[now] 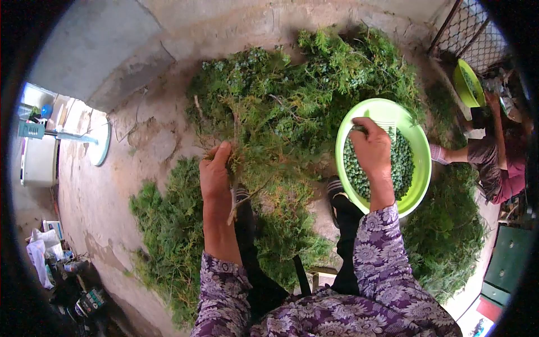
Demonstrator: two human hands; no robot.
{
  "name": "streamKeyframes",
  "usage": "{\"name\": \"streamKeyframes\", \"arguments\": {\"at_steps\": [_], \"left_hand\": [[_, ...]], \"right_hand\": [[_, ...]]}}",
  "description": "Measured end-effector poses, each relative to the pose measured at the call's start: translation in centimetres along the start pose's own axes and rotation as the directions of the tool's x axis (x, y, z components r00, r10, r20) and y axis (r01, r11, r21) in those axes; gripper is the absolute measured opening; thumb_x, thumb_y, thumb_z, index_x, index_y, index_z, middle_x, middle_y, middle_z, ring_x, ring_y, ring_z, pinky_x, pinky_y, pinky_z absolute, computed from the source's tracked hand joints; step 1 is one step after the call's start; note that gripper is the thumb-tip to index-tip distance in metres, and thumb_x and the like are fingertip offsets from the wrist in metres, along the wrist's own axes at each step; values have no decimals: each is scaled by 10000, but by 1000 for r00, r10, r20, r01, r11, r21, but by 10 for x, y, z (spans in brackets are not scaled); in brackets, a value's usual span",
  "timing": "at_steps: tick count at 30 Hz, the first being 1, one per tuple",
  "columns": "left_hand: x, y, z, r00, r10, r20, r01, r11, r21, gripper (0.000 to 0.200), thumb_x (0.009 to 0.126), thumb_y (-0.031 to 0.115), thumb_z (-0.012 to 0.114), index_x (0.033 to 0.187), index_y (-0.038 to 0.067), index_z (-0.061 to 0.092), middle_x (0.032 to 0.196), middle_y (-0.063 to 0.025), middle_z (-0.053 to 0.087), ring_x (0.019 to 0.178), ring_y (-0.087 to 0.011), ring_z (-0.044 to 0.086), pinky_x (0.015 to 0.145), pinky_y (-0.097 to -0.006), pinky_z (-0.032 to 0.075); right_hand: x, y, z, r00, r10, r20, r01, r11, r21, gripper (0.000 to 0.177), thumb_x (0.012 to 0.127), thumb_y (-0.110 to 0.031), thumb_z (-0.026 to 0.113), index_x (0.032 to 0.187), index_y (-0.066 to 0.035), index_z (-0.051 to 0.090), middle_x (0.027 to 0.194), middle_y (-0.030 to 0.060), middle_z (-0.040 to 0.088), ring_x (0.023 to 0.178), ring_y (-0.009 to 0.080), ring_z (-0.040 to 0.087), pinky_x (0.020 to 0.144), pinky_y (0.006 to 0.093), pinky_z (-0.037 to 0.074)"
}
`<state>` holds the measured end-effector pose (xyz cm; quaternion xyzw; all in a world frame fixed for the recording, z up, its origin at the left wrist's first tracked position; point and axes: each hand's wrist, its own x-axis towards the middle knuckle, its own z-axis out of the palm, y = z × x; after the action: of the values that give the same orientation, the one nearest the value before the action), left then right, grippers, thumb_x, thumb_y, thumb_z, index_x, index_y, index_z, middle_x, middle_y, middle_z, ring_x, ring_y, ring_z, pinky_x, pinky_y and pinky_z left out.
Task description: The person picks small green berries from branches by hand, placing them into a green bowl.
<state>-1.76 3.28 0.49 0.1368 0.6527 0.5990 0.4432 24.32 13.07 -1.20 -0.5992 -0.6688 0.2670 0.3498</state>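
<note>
My left hand (215, 175) is closed on a thin evergreen branch (235, 126). Its bare woody end (231, 216) sticks out below the hand, and green sprigs hang beside the fingers. My right hand (371, 145) is over a lime-green basin (425, 163), fingers pinched together; what they hold, if anything, is too small to tell. Many small round green berries (402, 168) lie in the basin, which stands by my right foot (336, 194). A large heap of cut evergreen branches (247, 84), with pale berries among the leaves, spreads in front of both hands.
More cut branches lie in heaps at my left (168, 219) and right (443, 236). Another person (505, 154) sits at the far right near a second green basin (467, 84). A round stand base (100, 140) is on the concrete floor at left.
</note>
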Motion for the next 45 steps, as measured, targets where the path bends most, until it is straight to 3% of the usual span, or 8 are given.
{"name": "streamKeyframes", "arguments": {"at_steps": [2, 4, 7, 13, 22, 32, 41, 45], "left_hand": [[-1, 3, 0, 1000, -3, 20, 3, 1000, 7, 162, 794, 221, 581, 814, 60, 588, 669, -36, 591, 543, -102, 541, 474, -249, 419], [0, 2, 0, 999, -7, 38, 6, 1000, 14, 166, 794, 230, 582, 817, 66, 591, 665, -35, 597, 537, -102, 546, 460, -243, 416], [5, -9, -1, 995, 16, 100, -5, 994, -111, 158, 794, 223, 581, 815, 67, 588, 659, -29, 604, 522, -90, 547, 421, -229, 408], [-4, -10, 12, 976, -13, 216, 32, 996, -84, 130, 805, 177, 564, 842, 55, 589, 673, -34, 604, 528, -90, 550, 424, -220, 417], [-16, -5, 22, 962, -28, 272, 56, 994, -97, 149, 801, 160, 574, 856, 26, 605, 698, -15, 600, 579, -80, 554, 524, -224, 456], [-18, -8, 26, 956, -65, 285, 95, 991, -91, 148, 805, 149, 566, 853, 14, 601, 705, -19, 593, 584, -80, 545, 528, -219, 442], [-19, -11, 26, 945, -94, 312, 111, 993, -38, 151, 811, 150, 559, 865, 13, 596, 756, -47, 611, 580, -88, 548, 499, -226, 434], [-22, -9, 23, 953, -80, 293, 137, 975, -178, 164, 811, 149, 561, 884, 4, 583, 807, -88, 625, 598, -108, 574, 475, -225, 456]], "right_hand": [[7, 19, -11, 905, -357, -232, 201, 839, -506, 336, 668, -69, 529, 997, -13, 569, 965, 210, 568, 864, 329, 563, 775, 369, 449], [8, 17, -16, 883, -364, -296, 168, 835, -524, 311, 677, -76, 539, 977, -3, 580, 948, 210, 578, 863, 323, 569, 777, 358, 447], [3, 1, -7, 981, 184, 69, -196, 941, 276, 227, 719, -121, 590, 910, 1, 609, 869, 100, 606, 805, 129, 556, 721, 248, 442], [-14, -42, 22, 913, -60, 404, -215, 770, 600, 249, 722, -63, 617, 963, -11, 585, 870, 11, 596, 835, 102, 543, 769, 241, 428], [-32, -53, 44, 772, -543, 331, 544, 833, 99, 439, 588, -192, 677, 995, -79, 560, 1024, 107, 546, 1005, 295, 475, 882, 395, 364], [-37, -48, 59, 692, -477, 542, 505, 856, 110, 326, 641, -167, 649, 933, -63, 551, 893, 108, 566, 877, 301, 520, 773, 423, 389], [-32, -46, 58, 775, -529, 345, 480, 848, 223, 252, 600, -71, 647, 837, -61, 563, 690, 132, 552, 675, 321, 545, 614, 403, 440], [-22, -24, 62, 877, -436, 201, 445, 896, 2, 206, 617, -71, 628, 814, -57, 569, 683, 131, 555, 661, 318, 548, 580, 401, 447]]}}
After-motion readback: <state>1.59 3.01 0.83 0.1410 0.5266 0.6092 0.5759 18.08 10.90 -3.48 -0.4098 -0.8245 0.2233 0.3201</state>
